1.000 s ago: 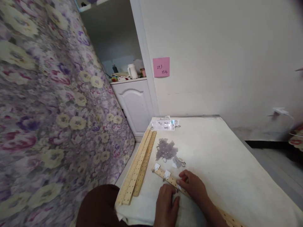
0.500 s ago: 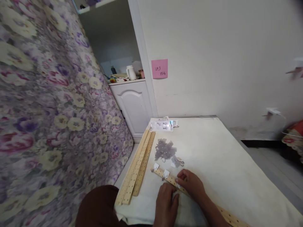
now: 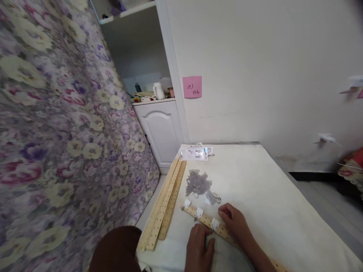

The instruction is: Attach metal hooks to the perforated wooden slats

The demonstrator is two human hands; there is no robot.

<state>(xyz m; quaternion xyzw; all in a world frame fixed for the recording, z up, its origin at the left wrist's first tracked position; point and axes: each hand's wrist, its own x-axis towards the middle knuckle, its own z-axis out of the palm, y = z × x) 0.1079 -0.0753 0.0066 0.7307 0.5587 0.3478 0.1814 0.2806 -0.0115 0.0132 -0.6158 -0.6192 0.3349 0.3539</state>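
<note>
A narrow wooden strip with holes [image 3: 205, 219] lies slantwise on the cloth, with three white tags [image 3: 199, 212] on small metal fittings spaced along it. The fingers of my left hand [image 3: 199, 247] bend over the near edge of this strip, below the third tag [image 3: 215, 224], and hold it there. Just beyond the strip my right hand [image 3: 235, 222] has its thumb and forefinger drawn together, with nothing visible between them. A small clear packet with a metal piece [image 3: 212, 197] lies ahead of those fingertips. Behind it is a heap of similar packets [image 3: 197, 182].
Several long perforated wooden strips [image 3: 164, 207] lie along the table's left edge. A clear blister pack [image 3: 194, 153] sits at the far end of the cloth-covered table [image 3: 255, 181]. A flowered curtain [image 3: 70, 151] hangs at left, beside a white cabinet [image 3: 161, 128].
My right hand has let go of the third tag and moved off the strip, away from me and slightly right. That tag now shows fully. My left hand stays at the strip.
</note>
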